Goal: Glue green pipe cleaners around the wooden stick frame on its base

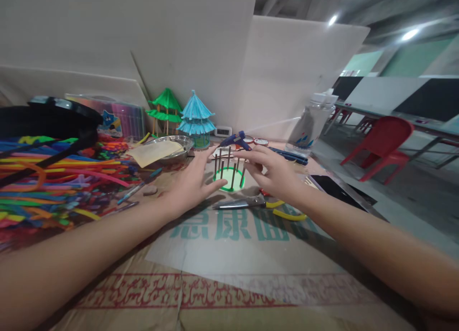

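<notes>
A round base with a bright green rim (229,182) lies on the table, and several thin dark sticks (233,176) stand upright around it. On its left side is my left hand (191,180), fingers stretched and thumb apart, with nothing in it. My right hand (270,171) reaches over from the right, fingers bent and spread near the sticks; whether a fingertip touches one I cannot tell. Just in front of the base lie scissors or pliers with metal jaws (238,203) and yellow handles (289,215). A blue glue gun (234,139) rests behind the base.
Colourful pipe cleaners (53,178) heap up at the left. A green model pavilion (166,112) and a blue one (195,118) stand at the back, beside a metal dish (182,144). A bottle (310,125) and a dark phone-like slab (335,190) are at right.
</notes>
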Demonstrator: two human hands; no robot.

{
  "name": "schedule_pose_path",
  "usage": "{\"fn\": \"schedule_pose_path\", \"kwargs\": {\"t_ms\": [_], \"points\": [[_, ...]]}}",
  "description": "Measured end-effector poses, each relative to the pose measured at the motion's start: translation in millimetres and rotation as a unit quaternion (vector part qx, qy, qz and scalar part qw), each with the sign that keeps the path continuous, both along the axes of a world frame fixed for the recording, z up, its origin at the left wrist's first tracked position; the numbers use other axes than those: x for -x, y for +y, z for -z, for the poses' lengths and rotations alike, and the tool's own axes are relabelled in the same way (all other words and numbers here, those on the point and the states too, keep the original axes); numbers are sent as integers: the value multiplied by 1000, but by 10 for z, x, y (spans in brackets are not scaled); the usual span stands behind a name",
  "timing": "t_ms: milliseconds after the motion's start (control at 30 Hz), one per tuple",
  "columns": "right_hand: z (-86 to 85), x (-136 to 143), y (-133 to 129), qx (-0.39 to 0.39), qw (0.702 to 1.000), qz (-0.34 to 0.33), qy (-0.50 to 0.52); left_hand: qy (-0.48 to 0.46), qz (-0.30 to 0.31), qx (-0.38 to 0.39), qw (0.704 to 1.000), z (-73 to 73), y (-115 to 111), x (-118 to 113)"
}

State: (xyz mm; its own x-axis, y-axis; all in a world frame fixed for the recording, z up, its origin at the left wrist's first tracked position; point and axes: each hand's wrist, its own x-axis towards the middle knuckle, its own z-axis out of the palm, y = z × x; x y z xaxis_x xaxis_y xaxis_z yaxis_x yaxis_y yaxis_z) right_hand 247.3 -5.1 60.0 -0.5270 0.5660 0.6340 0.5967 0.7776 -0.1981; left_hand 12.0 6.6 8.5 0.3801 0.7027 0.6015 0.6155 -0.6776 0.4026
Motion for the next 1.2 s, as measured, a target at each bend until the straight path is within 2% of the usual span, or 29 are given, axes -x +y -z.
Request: {"fn": "schedule_pose_path", "kwargs": {"t_ms": [67, 167, 367, 533, 667, 733, 833, 933, 1067, 1133, 1200], "points": [[14, 8, -2, 1, 999, -12, -33, -6, 8, 48, 999, 41, 11, -10], [18, 13, -34, 8, 999, -5, -49, -5, 13, 75, 997, 71, 22, -17], [6, -64, -7, 44, 997, 44, 48, -1, 5, 86, 996, 87, 35, -26], [251, -166, 202, 153, 961, 96, 210, -4, -25, 133, 991, 71, 63, -39], [499, -200, 368, 252, 938, 92, 221, 29, -58, 145, 987, 63, 88, -44], [547, -200, 400, 270, 937, 86, 205, 37, -67, 141, 987, 59, 96, -40], [442, -226, 362, 248, 949, 109, 161, 41, -81, 146, 985, 59, 113, -18], [160, -341, 226, 237, 965, 112, 14, 32, -90, 146, 985, 73, 143, 12], [-164, -618, -25, 286, 945, 22, -158, 0, -87, 154, 984, 97, 183, 34], [-194, -735, -127, 286, 933, -6, -220, -4, -91, 161, 983, 103, 194, 36], [-137, -792, -198, 271, 927, -16, -260, 0, -100, 166, 981, 111, 204, 39]]}}
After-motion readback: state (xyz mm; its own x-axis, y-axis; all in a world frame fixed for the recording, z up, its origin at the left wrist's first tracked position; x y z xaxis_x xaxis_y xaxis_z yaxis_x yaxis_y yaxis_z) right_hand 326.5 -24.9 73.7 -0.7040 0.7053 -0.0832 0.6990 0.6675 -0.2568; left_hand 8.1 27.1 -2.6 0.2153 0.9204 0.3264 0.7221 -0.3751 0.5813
